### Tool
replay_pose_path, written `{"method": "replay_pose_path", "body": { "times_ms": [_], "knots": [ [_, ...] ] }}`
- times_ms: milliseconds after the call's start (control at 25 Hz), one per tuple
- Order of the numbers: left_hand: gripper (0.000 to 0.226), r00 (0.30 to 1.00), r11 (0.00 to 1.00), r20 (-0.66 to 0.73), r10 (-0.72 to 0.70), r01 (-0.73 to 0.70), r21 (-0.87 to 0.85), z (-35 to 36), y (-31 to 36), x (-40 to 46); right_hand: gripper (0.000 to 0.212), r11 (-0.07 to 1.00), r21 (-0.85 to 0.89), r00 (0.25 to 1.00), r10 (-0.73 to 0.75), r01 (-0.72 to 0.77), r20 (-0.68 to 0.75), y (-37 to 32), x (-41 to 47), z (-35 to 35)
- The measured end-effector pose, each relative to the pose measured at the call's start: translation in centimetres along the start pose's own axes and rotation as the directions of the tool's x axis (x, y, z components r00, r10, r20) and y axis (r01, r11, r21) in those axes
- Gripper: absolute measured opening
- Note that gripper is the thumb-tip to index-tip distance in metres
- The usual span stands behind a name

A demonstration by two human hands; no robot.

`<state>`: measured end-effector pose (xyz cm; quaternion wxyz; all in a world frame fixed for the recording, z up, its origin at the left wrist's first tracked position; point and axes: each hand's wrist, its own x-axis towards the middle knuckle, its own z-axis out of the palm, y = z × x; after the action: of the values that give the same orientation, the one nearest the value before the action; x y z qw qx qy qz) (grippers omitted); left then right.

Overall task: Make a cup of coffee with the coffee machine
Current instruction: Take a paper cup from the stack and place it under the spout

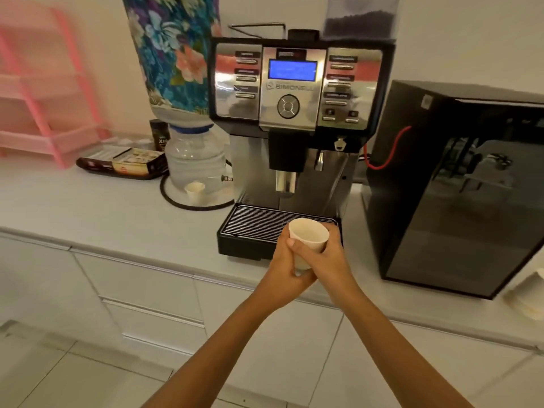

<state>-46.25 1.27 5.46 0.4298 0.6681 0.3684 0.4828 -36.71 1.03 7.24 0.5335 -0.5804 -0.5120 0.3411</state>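
Both bare forearms reach up from the bottom edge, and the left hand point(290, 267) and right hand point(326, 262) wrap together around a small white paper cup point(307, 241), held tilted in the air just in front of the black drip tray with its metal grille point(259, 222); the cup's base is hidden between the palms. At far left a pink plastic rack point(50, 98) is badly blurred. Next comes a dark flat box of sachets point(122, 163), print unreadable, then a clear water dispenser point(195, 160) topped by a bottle in a floral cover point(173, 51), cut off at the top, with another small paper cup point(195, 190) below it. Centre stands the silver and black coffee machine point(297, 113), blue screen point(292, 70) lit but illegible, bean hopper cropped. A black box-shaped appliance point(459, 187) runs off the right edge.
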Motion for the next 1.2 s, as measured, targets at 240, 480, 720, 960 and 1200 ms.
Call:
{"method": "replay_pose_path", "body": {
  "times_ms": [240, 480, 720, 960, 1200],
  "knots": [
    [0.061, 0.998, 0.983, 0.057, 0.009, -0.019, 0.182, -5.6, -3.8, 4.4, 0.063, 0.998, 0.003, 0.985, 0.061, -0.062, 0.160, 1.0, 4.6, 1.4],
    [0.061, 0.993, 0.947, 0.107, -0.052, 0.015, 0.321, -7.7, -6.6, 10.3, 0.065, 0.994, -0.040, 0.981, 0.107, -0.102, 0.162, 2.2, 10.0, 3.1],
    [0.060, 0.989, 0.939, 0.137, -0.054, 0.004, 0.345, -8.7, -9.1, 13.0, 0.065, 0.985, -0.101, 0.983, 0.152, -0.142, 0.103, 3.6, 12.7, 4.8],
    [0.062, 0.981, 0.939, 0.187, -0.054, -0.013, 0.343, -9.6, -10.4, 15.2, 0.075, 0.976, -0.134, 0.984, 0.176, -0.171, 0.022, 3.2, 14.0, 6.4],
    [0.066, 0.970, 0.935, 0.236, -0.060, -0.029, 0.354, -9.8, -10.8, 15.8, 0.072, 0.971, -0.135, 0.980, 0.200, -0.198, 0.003, 2.4, 13.7, 6.9]
  ]
}}
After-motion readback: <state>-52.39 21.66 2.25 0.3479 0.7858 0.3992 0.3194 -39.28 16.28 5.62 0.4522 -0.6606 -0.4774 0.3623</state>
